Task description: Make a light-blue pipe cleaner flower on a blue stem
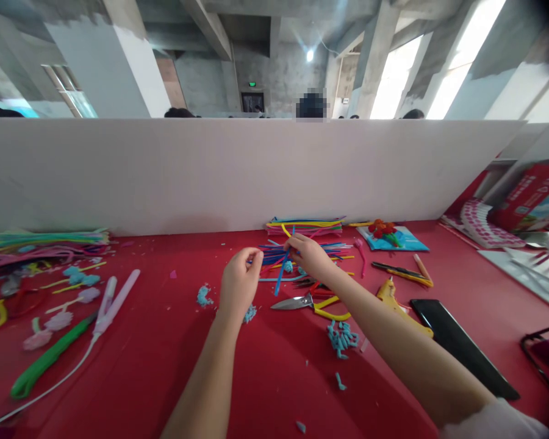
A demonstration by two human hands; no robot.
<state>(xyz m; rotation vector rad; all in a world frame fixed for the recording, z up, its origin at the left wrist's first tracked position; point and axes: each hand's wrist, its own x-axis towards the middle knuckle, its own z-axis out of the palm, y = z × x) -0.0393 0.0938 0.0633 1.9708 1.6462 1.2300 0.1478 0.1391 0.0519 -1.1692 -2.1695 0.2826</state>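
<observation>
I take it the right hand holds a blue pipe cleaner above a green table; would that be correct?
Not quite: the head view shows that the table is red, not green. The right hand does hold a blue pipe cleaner above it.

From my end the feed comes through moderately lit and a little hazy. Daylight blows out the windows (398, 70) on the right, and 1 ceiling lamp (310, 55) flares into a bluish streak. I see soft shadows darkening the red tabletop (274, 390) around my left hand (240, 277), and a reddish tint low on the pale partition (238, 174). Wide-angle stretch bends the pillars (85, 49) outward, the top right corner goes black, and 1 background head (311, 105) is pixelated.
</observation>
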